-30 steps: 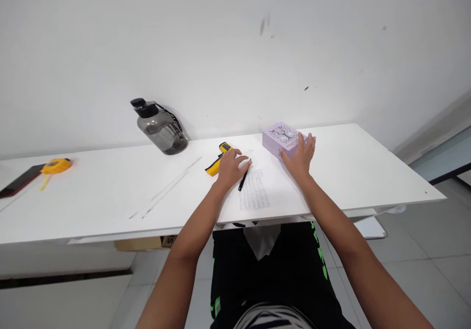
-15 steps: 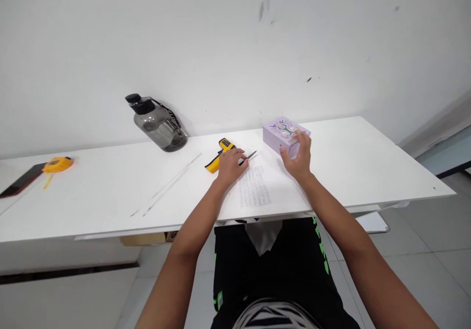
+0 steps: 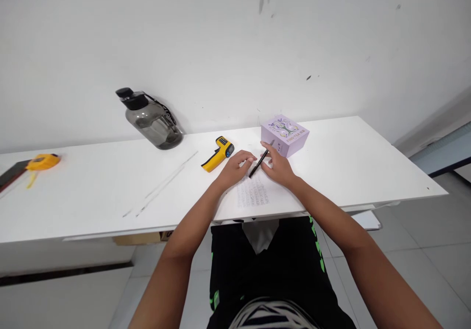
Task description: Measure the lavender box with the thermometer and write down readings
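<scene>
A dark pen (image 3: 258, 167) slants between my hands, its lower end over the handwritten sheet. My right hand (image 3: 279, 168) has its fingers and thumb closed around the pen's upper part, just in front of the lilac box (image 3: 296, 145). Left of the pen, my left hand (image 3: 235, 169) rests at the sheet's upper left, loosely curved with fingertips close to the pen and nothing visible in its grasp. The paper (image 3: 253, 194) lies flat at the table's front edge, covered in rows of small writing. Beyond my left hand lies a yellow-and-black infrared thermometer (image 3: 217, 157).
A grey transparent bottle (image 3: 154, 125) with a black cap stands near the wall. On the far left, an orange tape measure (image 3: 43, 162) sits beside a dark flat object (image 3: 13, 178). The white table (image 3: 368, 167) has its front edge close to my body.
The pen has passed from my left hand into my right. My right hand has come away from the box's top, moving left and down. The view has shifted slightly.
</scene>
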Available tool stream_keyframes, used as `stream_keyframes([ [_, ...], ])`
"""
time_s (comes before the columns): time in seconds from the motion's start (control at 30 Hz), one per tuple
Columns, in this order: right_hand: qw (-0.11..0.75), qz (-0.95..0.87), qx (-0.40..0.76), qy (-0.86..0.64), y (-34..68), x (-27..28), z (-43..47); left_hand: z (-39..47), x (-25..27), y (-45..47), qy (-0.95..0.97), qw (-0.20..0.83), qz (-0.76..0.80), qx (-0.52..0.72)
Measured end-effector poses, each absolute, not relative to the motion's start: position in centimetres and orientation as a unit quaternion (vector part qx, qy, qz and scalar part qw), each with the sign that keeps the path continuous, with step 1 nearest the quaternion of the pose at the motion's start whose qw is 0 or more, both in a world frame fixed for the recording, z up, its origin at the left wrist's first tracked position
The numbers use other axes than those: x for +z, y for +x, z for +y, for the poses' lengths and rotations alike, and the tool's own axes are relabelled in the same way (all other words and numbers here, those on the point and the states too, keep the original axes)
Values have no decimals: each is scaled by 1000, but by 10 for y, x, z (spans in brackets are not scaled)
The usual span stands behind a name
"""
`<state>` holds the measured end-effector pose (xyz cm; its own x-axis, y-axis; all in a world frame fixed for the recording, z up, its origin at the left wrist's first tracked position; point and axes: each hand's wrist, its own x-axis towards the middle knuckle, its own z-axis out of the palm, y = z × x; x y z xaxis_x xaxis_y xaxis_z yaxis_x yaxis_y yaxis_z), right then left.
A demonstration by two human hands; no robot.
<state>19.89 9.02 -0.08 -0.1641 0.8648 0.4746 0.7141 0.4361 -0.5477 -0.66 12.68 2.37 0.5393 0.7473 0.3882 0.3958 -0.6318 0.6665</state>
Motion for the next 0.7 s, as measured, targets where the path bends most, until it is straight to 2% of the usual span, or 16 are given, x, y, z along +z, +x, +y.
stream_keyframes([
  [0.07, 398, -721, 142, -550, 200, -3, 92, 128, 21, -7, 866, 199, 364, 280],
  [0.13, 370, -711, 169, -574, 201, -4, 95, 131, 18, -7, 890, 144, 374, 217],
  [0.27, 356, -689, 197, -600, 202, -4, 97, 136, 11, -8, 911, 118, 373, 130],
  [0.43, 396, -681, 232, -571, 205, -4, 96, 140, 6, -7, 908, 89, 388, 128],
  [0.7, 404, -739, 246, -480, 202, -2, 94, 137, 16, -8, 896, 56, 430, 98],
])
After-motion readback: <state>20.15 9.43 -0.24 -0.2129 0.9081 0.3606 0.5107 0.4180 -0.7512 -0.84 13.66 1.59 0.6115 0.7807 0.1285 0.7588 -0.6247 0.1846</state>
